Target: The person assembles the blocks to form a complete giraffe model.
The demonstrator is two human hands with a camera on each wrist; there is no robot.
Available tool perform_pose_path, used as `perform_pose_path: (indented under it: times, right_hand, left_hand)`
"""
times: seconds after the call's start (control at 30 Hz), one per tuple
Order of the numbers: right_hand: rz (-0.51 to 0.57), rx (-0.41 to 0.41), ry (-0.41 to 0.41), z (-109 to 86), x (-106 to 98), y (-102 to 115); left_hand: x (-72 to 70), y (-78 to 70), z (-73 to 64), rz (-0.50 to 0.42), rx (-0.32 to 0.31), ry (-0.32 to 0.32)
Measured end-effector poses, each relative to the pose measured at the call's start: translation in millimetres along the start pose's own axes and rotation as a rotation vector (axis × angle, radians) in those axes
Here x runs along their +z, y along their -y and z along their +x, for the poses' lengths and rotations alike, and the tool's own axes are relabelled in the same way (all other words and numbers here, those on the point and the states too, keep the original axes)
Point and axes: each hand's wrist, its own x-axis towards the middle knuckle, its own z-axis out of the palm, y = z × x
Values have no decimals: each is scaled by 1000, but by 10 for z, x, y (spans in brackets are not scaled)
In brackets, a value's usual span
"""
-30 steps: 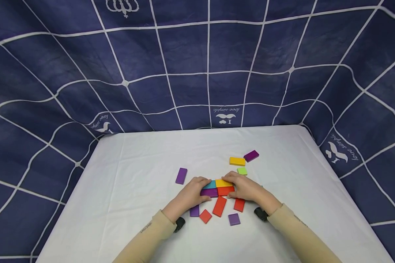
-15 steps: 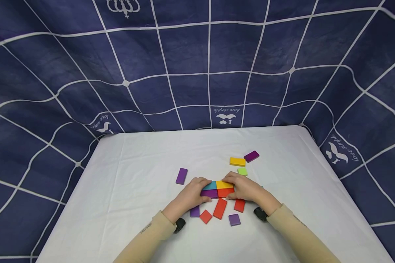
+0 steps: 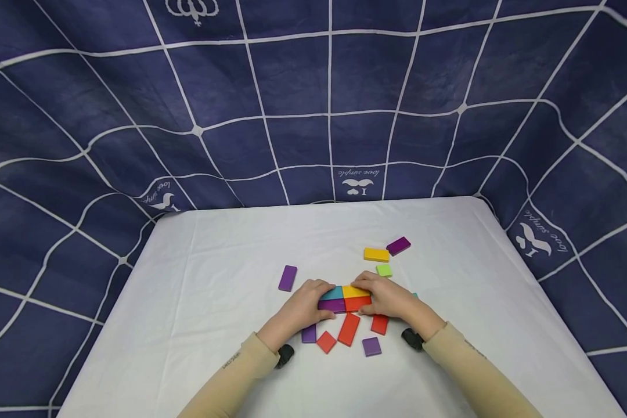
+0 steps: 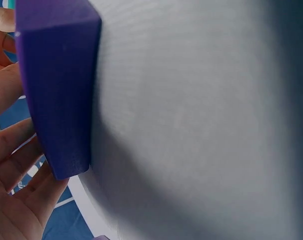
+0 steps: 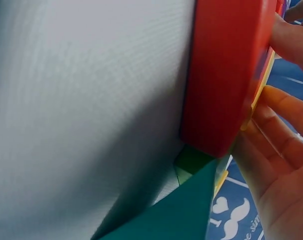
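Observation:
In the head view, four-sided coloured blocks form a tight two-by-two group: blue [image 3: 332,293] and yellow [image 3: 355,291] behind, purple [image 3: 332,306] and red [image 3: 357,304] in front. My left hand [image 3: 304,305] grips the group's left end, fingers at the back of the blue block and thumb by the front of the purple one. At the right end, my right hand [image 3: 388,296] holds yellow and red between fingers and thumb. Both hands partly cover the blocks' outer ends. The left wrist view shows a loose purple block [image 4: 59,95] close up, before the left hand [image 4: 19,185].
Near the front lie a red block [image 3: 348,329], a red square [image 3: 326,342], a purple square [image 3: 371,346] and another red piece [image 3: 379,324]. Farther back are yellow [image 3: 376,255], purple [image 3: 399,245] and lime [image 3: 384,270] blocks. A teal block [image 5: 186,210] sits by the right wrist.

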Motion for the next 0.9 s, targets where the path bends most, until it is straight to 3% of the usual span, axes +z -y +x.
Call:
perform_pose_path:
  times: [0.9]
  right_hand:
    - [4, 8, -18, 1, 19, 16]
  left_hand:
    - [3, -18, -22, 21, 8, -8]
